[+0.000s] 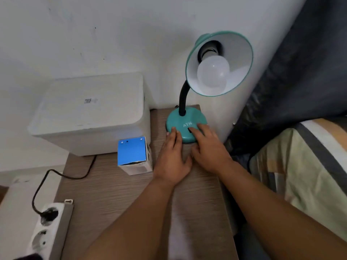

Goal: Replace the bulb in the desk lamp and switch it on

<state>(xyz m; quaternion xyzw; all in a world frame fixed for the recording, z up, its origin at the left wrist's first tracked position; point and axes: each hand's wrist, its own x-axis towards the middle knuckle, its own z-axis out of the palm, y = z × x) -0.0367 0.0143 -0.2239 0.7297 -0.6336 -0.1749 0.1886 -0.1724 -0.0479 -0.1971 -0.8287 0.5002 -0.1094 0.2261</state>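
A teal desk lamp stands at the back of a wooden bedside table (pixel 116 188). Its round base (pixel 183 121) carries the letters ATN and a black gooseneck (pixel 183 99) rises to the shade (pixel 238 57). A white frosted bulb (pixel 213 73) sits in the socket and is unlit. My left hand (pixel 172 158) lies flat with its fingertips on the base's left front edge. My right hand (pixel 208 145) rests on the base's right front, fingers at the small dark switch (pixel 189 130). A blue-topped bulb box (pixel 134 155) stands left of my left hand.
A white box-shaped appliance (pixel 90 111) fills the table's back left. A black cable (pixel 62 175) runs from it to a white power strip (pixel 47 228) at the lower left. A bed with patterned bedding (pixel 300 175) and dark headboard (pixel 309 72) lies right.
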